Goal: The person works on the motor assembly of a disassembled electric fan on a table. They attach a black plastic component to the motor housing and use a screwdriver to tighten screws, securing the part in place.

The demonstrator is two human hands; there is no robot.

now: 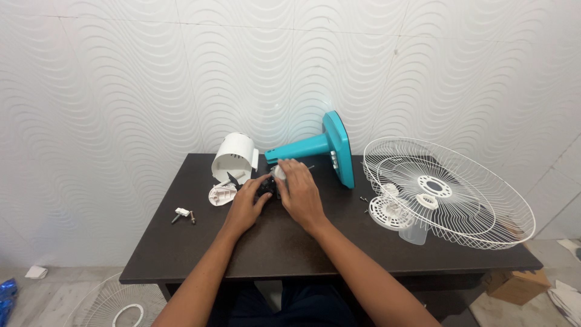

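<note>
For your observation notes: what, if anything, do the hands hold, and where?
Both hands, left hand and right hand, close around a small dark fan part at its sides; the exact grip is hidden.

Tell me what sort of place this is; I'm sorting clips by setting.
Probably a room at home used as a makeshift repair spot, not a proper workshop: a dark table against a wavy white tiled wall, fan grilles and a teal fan stand on it, a cardboard box on the floor.
</note>
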